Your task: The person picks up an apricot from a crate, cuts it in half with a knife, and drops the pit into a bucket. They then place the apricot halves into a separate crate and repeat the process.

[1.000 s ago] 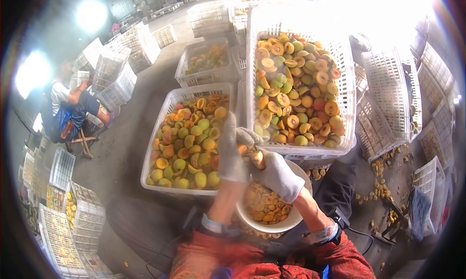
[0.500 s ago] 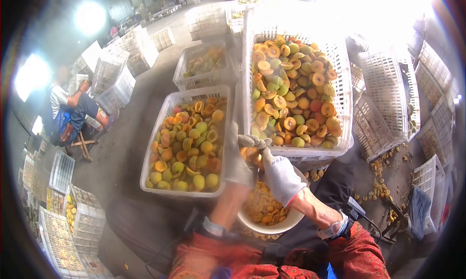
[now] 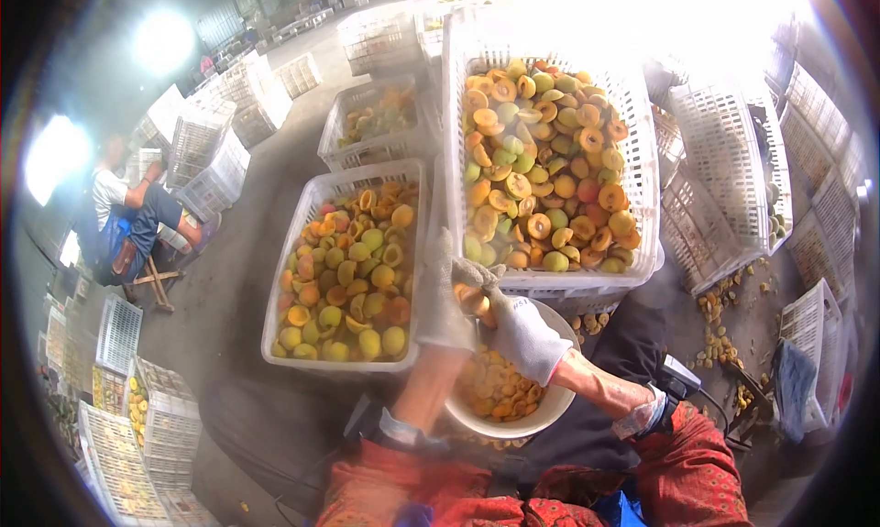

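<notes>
Gloved fingers of the left hand (image 3: 446,300) and right hand (image 3: 529,336) are clamped on a fruit (image 3: 473,301). From it, the bowl (image 3: 555,406) lies between five and six o'clock, the small crate (image 3: 344,364) toward ten, the big crate (image 3: 550,281) at one.

Both your hands meet in front of you, knuckles close together, in pale gloves. Your left hand (image 3: 451,300) stands fairly upright, its fingers (image 3: 475,273) curled across toward the right one; its outline is slightly blurred. Your right hand (image 3: 525,333) angles up and inward, the back of the glove showing, its fingertips beside the left fingers; how they close is partly hidden. Your left forearm (image 3: 429,386) rises steeply to the wrist, while your right forearm (image 3: 603,384) slants in from the side, bare skin showing on both. Your red patterned sleeves (image 3: 689,467) are pushed back, bunched below the forearms.
</notes>
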The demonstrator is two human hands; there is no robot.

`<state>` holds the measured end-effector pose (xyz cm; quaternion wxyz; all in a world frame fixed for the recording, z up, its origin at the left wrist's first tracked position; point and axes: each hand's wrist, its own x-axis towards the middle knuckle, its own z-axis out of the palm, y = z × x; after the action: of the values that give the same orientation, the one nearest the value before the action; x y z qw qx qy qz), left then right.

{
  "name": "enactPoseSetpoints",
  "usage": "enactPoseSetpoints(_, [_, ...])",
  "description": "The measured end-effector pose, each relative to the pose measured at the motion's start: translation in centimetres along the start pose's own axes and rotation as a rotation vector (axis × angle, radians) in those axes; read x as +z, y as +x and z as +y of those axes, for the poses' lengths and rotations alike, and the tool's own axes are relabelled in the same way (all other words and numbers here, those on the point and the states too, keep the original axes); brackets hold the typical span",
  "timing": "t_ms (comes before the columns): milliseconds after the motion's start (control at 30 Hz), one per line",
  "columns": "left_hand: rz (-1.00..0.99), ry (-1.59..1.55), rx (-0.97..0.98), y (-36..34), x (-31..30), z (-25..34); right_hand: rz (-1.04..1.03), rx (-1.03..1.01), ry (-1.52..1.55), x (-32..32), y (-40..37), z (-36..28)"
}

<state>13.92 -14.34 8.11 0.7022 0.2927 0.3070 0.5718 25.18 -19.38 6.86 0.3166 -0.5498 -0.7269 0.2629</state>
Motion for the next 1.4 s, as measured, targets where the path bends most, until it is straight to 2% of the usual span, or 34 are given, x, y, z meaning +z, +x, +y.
enactPoseSetpoints(100, [-0.001,0.033,0.023,-0.2,0.6,0.4,-0.026,-0.018,-0.013,-0.2,-0.1,-0.7])
enactPoseSetpoints(200, [0.074,-0.015,0.001,-0.3,0.9,0.0,0.002,-0.062,-0.114,-0.2,-0.6,-0.3])
enactPoseSetpoints(267, [0.196,-0.095,-0.051,0.2,0.9,-0.2,-0.012,-0.084,-0.17,-0.6,-0.6,0.2])
enactPoseSetpoints(400, [0.196,-0.061,-0.046,-0.5,1.7,-0.3,0.015,-0.067,-0.187,-1.2,-0.8,1.6])
enactPoseSetpoints(500, [0.213,-0.048,-0.081,-0.2,1.7,-0.3,-0.058,-0.088,-0.238,-1.4,-0.6,2.0])
enactPoseSetpoints(600, [0.195,-0.02,-0.047,-0.4,1.3,0.2,0.03,-0.172,-0.11,1.3,-0.6,2.4])
enactPoseSetpoints(667, [0.078,0.123,0.04,-0.1,0.4,0.1,0.159,-0.017,0.072,2.9,-1.0,1.9])
enactPoseSetpoints(700, [0.079,0.122,0.038,0.2,-0.3,0.0,0.157,-0.015,0.071,3.0,-1.0,1.9])
enactPoseSetpoints(767, [-0.145,0.188,0.096,0.7,-1.1,-0.1,0.078,-0.013,0.072,3.1,-1.2,1.9])
enactPoseSetpoints(800, [-0.144,0.187,0.094,0.5,-0.9,-0.1,0.077,-0.011,0.071,3.1,-1.2,2.0])
enactPoseSetpoints(867, [-0.017,0.255,0.022,0.1,-0.3,0.0,0.138,-0.02,-0.016,3.2,-1.0,2.3])
enactPoseSetpoints(933, [0.058,0.219,0.029,0.1,0.2,-0.4,0.207,-0.04,-0.096,3.5,-0.1,2.8])
enactPoseSetpoints(967, [0.13,0.181,0.024,0.2,0.6,-0.7,0.179,-0.097,-0.03,3.1,0.1,4.0])
enactPoseSetpoints(1000, [0.128,0.182,0.018,0.0,1.2,-0.7,0.009,-0.007,0.053,0.4,0.5,2.1])
enactPoseSetpoints(1033, [0.061,0.199,0.16,-0.3,1.9,-0.5,0.037,-0.027,0.048,-0.4,0.7,1.9])
enactPoseSetpoints(1100, [-0.113,0.109,0.094,0.0,1.4,0.0,0.062,-0.055,0.032,-1.1,1.1,1.9])
enactPoseSetpoints(1133, [-0.112,0.11,0.092,0.2,1.0,-0.2,-0.054,0.021,0.089,-1.0,1.1,1.8])
enactPoseSetpoints(1200, [-0.125,0.362,0.293,0.5,0.5,0.0,-0.172,0.089,0.152,-0.5,1.2,1.5])
enactPoseSetpoints(1233, [-0.12,0.365,0.297,0.5,0.4,0.0,-0.084,0.038,0.075,-0.1,1.0,1.2])
enactPoseSetpoints(1267, [-0.014,0.253,0.153,0.4,0.6,0.1,0.002,-0.01,-0.002,0.3,0.7,0.9])
enactPoseSetpoints(1300, [0.091,0.135,0.008,0.2,0.6,0.0,0.076,-0.019,0.056,0.2,0.2,0.0])
enactPoseSetpoints(1333, [0.097,0.126,0.008,0.2,0.5,-0.1,0.067,-0.019,0.05,0.7,0.0,0.2])
enactPoseSetpoints(1400, [-0.005,0.197,0.004,0.1,0.1,-0.3,0.184,-0.076,-0.027,1.6,-0.3,0.9])
